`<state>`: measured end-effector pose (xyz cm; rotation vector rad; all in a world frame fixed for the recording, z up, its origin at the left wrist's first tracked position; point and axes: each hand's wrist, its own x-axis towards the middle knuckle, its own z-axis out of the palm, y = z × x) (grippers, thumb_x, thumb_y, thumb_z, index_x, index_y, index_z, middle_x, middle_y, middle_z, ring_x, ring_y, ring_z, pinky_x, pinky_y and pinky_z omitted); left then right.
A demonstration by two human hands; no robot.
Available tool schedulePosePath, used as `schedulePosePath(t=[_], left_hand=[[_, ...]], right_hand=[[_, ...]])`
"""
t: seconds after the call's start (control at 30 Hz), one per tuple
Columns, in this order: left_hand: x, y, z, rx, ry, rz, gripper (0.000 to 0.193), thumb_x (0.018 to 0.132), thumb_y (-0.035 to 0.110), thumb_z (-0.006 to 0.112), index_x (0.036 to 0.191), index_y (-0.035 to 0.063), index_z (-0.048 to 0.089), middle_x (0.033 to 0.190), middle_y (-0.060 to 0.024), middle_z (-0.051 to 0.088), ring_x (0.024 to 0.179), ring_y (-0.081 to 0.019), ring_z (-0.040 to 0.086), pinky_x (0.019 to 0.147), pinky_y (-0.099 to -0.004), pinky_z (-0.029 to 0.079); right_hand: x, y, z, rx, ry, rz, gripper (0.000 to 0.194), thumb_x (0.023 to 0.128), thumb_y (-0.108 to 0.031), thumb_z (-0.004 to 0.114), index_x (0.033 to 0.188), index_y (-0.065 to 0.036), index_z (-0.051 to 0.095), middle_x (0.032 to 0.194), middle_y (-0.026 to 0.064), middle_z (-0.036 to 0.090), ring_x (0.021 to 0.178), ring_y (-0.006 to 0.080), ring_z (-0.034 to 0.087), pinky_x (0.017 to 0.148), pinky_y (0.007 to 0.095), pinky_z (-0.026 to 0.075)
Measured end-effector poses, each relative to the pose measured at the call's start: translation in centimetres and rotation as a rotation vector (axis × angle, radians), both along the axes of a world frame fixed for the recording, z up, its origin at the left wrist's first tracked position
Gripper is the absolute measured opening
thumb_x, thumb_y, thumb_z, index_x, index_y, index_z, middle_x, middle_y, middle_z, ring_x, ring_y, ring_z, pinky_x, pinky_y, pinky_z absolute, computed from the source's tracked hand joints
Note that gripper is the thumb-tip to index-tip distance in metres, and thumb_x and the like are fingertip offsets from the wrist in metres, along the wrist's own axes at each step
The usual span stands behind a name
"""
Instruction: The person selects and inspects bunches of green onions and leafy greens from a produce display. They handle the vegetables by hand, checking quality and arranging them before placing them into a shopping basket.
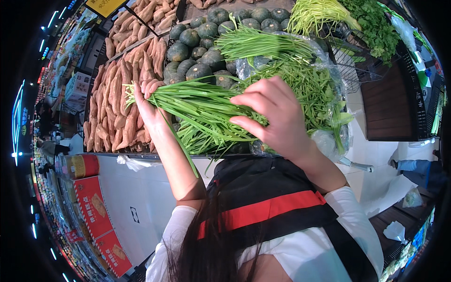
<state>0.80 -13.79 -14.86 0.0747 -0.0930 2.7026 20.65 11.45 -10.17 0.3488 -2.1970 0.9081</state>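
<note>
My left hand [149, 97] is closed around the pale stem ends of a bunch of garlic chives [201, 105], which stretches to the right across the produce display. At the leafy side of the bunch, my right hand [269, 111] is raised with thumb and fingers apart; nothing shows between them. Under the bunch lie more long green leaves [197, 139]. A second bunch of chives [264, 44] rests farther back, beside a heap of loose leafy greens [306, 90] on clear plastic.
Sweet potatoes [112, 98] fill the display's left side, and dark green squashes [201, 38] lie behind the chives. A wire rack [348, 68] with greens stands at the right. Red signs [93, 204] front a counter at lower left. Another person [419, 171] is at far right.
</note>
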Motion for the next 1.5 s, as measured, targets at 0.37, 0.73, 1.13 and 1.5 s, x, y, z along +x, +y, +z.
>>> schedulePosePath(t=[0.37,0.73,1.13,1.5], left_hand=[[-1.2,-1.8,-2.7,0.073,-0.084,-0.024,0.031,0.104,0.020,0.061,0.079,0.0094,0.046,0.068,0.0014,0.043,0.065,-0.0128,0.045,0.067,-0.0281,0.043],[-1.3,-1.6,-2.9,0.088,-0.122,-0.086,0.033,0.104,0.021,0.060,0.078,0.0101,0.043,0.067,0.0012,0.043,0.065,-0.0127,0.044,0.069,-0.0283,0.043],[-1.6,-2.7,-3.7,0.079,-0.145,-0.038,0.033,0.104,0.020,0.059,0.076,0.0121,0.042,0.066,0.0024,0.041,0.066,-0.0120,0.044,0.069,-0.0288,0.041],[-0.7,-1.8,-3.1,0.103,-0.145,-0.063,0.031,0.103,0.018,0.059,0.078,0.0104,0.043,0.067,0.0014,0.041,0.066,-0.0121,0.043,0.068,-0.0281,0.041]], right_hand=[[-0.6,2.0,-1.3,-0.331,-0.007,0.030,0.010,0.085,-0.012,0.079,0.088,-0.007,0.071,0.086,0.0052,0.066,0.080,0.0255,0.058,0.075,0.0364,0.046],[-2.1,0.3,-3.1,-0.082,-0.010,-0.064,0.013,0.081,-0.013,0.083,0.085,-0.010,0.071,0.087,0.0024,0.061,0.085,0.0240,0.058,0.078,0.0377,0.047],[-0.8,0.7,-1.7,-0.080,0.052,-0.216,0.022,0.078,-0.016,0.086,0.096,-0.010,0.077,0.091,0.0013,0.061,0.087,0.0235,0.055,0.077,0.0350,0.046],[-1.6,-2.4,-2.8,-0.007,-0.093,-0.071,0.020,0.076,-0.018,0.085,0.088,-0.010,0.071,0.096,0.0033,0.057,0.093,0.0257,0.056,0.079,0.0393,0.049]])
